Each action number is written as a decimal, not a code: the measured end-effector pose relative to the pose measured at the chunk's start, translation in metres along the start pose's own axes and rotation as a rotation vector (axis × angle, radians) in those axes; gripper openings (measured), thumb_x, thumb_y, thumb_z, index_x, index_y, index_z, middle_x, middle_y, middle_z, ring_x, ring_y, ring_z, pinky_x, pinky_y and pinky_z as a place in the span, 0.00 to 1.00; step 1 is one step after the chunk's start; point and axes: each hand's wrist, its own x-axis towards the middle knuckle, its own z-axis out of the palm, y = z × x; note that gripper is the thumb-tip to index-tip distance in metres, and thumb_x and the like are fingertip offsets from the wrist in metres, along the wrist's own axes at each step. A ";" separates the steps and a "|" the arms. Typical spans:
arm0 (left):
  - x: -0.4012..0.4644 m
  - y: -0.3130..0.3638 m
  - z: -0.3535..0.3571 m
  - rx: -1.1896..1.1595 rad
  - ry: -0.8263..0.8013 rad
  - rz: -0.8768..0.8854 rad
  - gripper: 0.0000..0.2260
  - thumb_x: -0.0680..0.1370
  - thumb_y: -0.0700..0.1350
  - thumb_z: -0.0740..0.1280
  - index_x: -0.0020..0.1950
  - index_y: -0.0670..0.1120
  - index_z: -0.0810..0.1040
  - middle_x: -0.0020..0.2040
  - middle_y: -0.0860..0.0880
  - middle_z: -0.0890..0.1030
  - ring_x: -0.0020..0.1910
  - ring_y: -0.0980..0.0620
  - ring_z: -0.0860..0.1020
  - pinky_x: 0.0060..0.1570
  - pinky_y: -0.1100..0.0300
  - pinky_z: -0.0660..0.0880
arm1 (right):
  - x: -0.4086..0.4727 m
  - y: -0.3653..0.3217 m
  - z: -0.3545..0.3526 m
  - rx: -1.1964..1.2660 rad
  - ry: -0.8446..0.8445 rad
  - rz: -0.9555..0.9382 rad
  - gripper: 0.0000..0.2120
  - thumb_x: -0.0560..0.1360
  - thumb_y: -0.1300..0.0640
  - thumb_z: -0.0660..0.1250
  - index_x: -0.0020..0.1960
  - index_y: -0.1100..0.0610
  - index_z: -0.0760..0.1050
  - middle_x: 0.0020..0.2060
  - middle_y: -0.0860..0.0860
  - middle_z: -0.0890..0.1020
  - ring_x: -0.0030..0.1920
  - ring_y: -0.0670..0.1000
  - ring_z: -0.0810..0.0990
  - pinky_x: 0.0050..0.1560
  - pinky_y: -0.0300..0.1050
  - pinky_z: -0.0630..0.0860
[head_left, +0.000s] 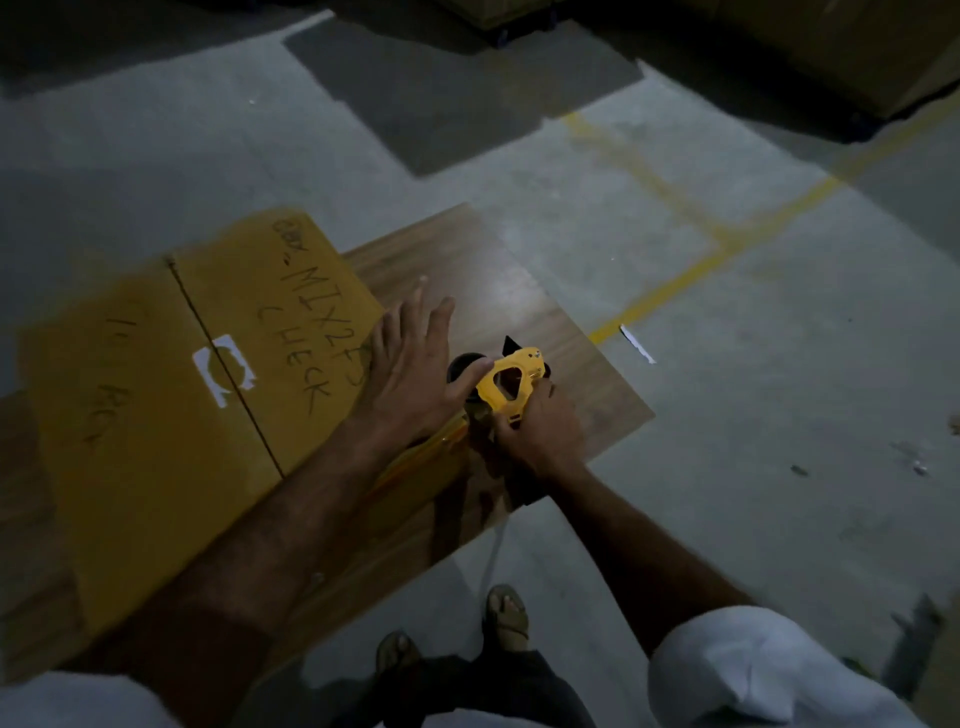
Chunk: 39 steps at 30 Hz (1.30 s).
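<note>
Floor: dim grey concrete, yellow line.
Left hand: fingers straight, pressing cardboard box.
Right hand: curled round yellow tape dispenser, seemingly at box edge.

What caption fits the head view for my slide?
Left hand rests on the brown cardboard box while right hand grips the yellow plastic tape dispenser at its edge.

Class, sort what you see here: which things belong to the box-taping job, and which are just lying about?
In the job: cardboard box; yellow tape dispenser, held by the right hand; left hand, laid flat at the box's edge; wooden table beneath.

Lying about: white paper scrap on the floor; yellow floor line; cartons at the far right.
</note>
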 end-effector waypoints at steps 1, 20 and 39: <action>0.002 0.001 0.002 0.006 0.003 -0.007 0.37 0.79 0.70 0.57 0.81 0.49 0.61 0.84 0.43 0.51 0.79 0.40 0.54 0.76 0.38 0.54 | -0.001 0.005 0.007 -0.026 -0.039 0.028 0.28 0.76 0.42 0.72 0.65 0.62 0.70 0.54 0.56 0.76 0.57 0.60 0.79 0.47 0.50 0.74; 0.000 -0.002 -0.026 -0.107 0.160 -0.168 0.25 0.81 0.62 0.66 0.74 0.50 0.72 0.81 0.46 0.59 0.78 0.45 0.59 0.75 0.44 0.58 | 0.046 -0.024 -0.034 0.619 -0.140 0.130 0.09 0.78 0.49 0.69 0.48 0.55 0.79 0.42 0.54 0.83 0.46 0.57 0.81 0.47 0.49 0.76; 0.001 -0.254 -0.158 -0.102 0.157 -0.559 0.28 0.79 0.57 0.72 0.74 0.46 0.70 0.74 0.45 0.71 0.72 0.44 0.70 0.68 0.48 0.70 | 0.046 -0.307 -0.063 0.958 -0.581 -0.363 0.11 0.85 0.54 0.61 0.44 0.53 0.71 0.31 0.47 0.69 0.29 0.45 0.65 0.31 0.40 0.63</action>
